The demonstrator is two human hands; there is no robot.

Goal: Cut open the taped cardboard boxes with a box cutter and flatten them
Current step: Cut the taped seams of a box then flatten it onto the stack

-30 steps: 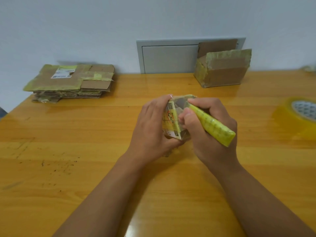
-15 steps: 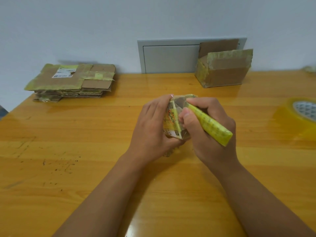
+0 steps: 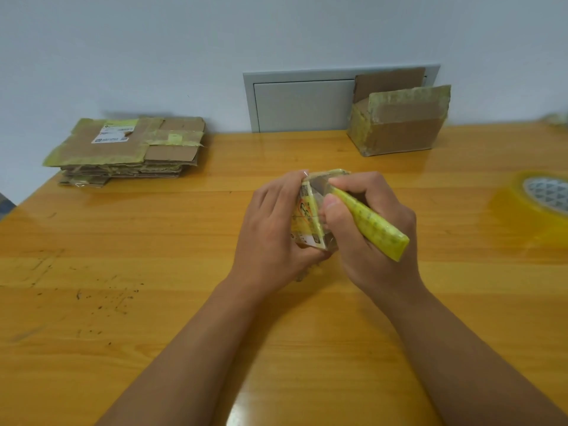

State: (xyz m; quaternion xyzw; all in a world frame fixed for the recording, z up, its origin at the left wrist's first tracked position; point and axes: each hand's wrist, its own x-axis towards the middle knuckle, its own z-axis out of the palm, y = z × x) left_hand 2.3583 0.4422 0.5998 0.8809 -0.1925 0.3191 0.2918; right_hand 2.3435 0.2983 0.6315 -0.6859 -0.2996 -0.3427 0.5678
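Note:
A small taped box (image 3: 309, 216) with yellow print stands on edge at the middle of the wooden table (image 3: 153, 272). My left hand (image 3: 273, 232) grips it from the left, fingers curled over its top. My right hand (image 3: 368, 232) holds a yellow box cutter (image 3: 372, 226) like a pen, its tip at the box's upper end; the blade itself is hidden. A larger taped cardboard box (image 3: 399, 124) with one flap up stands at the back right against the wall.
A stack of flattened cardboard boxes (image 3: 129, 149) lies at the back left corner. A roll of yellowish packing tape (image 3: 534, 204) sits at the right edge. A grey wall panel (image 3: 304, 99) is behind the table.
The cutter's rear end has dropped slightly as my right hand works at the box's top. Both hands stay in place.

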